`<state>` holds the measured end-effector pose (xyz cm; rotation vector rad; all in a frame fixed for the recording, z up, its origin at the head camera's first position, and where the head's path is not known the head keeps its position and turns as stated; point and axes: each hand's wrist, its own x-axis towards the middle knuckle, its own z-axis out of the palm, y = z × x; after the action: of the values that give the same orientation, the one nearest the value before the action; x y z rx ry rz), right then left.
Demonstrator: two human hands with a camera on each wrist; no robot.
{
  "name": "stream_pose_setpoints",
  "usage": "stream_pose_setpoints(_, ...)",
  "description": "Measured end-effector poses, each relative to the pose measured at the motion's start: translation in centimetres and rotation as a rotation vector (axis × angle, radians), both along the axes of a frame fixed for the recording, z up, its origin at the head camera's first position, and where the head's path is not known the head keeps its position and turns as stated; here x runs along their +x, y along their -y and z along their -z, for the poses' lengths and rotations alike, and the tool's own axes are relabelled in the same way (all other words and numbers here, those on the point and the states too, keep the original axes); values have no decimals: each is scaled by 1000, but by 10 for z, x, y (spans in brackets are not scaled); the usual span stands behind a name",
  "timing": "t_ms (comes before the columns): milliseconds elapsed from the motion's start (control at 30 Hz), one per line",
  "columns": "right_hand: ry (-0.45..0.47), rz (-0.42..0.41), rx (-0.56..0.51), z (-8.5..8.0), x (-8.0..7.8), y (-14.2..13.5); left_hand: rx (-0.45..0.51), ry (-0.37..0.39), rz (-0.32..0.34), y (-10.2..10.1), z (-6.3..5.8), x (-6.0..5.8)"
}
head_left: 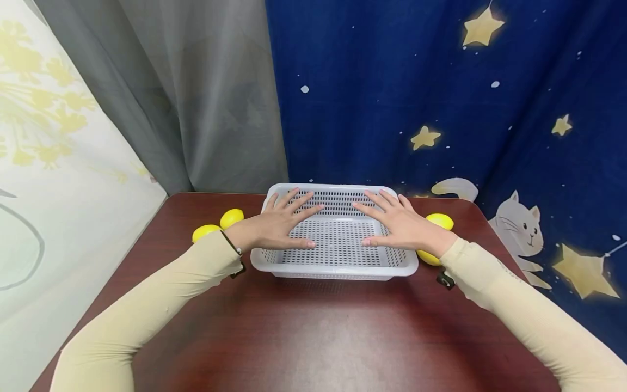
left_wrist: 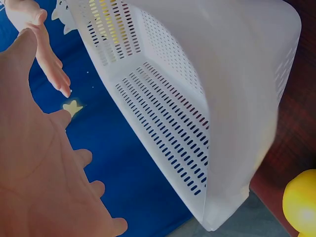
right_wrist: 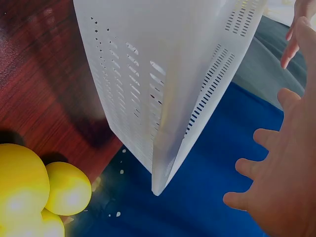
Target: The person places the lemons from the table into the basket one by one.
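A white perforated plastic basket (head_left: 338,270) sits toward the back of the table, with its slotted floor and far wall visible between the hands. Over its left side hovers my left hand (head_left: 281,226), palm down, fingers straight and spread. My right hand (head_left: 404,226) mirrors it over the right side, fingers likewise fanned out. Both wrist views show a gap between palm and basket rim, and neither hand holds anything. Two yellow lemons (head_left: 232,218) lie left of the basket, near the left wrist. More lemons (right_wrist: 69,188) cluster on the right, partly hidden by the right forearm in the head view.
The dark red wooden table (head_left: 313,337) stretches toward me in front of the basket. Behind it hang a grey curtain (head_left: 220,98) and a blue curtain (head_left: 362,109) with stars and a cat. A white patterned surface (head_left: 59,179) borders the left side.
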<state>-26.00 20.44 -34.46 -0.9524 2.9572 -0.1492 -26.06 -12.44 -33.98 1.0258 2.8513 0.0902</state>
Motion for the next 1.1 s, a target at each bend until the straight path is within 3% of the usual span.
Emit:
stream_pose_setpoints(333, 2, -1, 6, -4, 3, -1, -4, -7, -1, 1, -2, 1)
stream_pose_setpoints(600, -24, -15, 5, -10, 3, -3, 36, 2, 9, 11, -15, -1)
stream_pose_setpoints(900, -66, -67, -35, -12, 11, -12, 104, -47, -27, 48, -24, 1)
stream_pose_setpoints(1100, -85, -74, -52, -13, 20, -20, 170, -54, -101, 76, -26, 4)
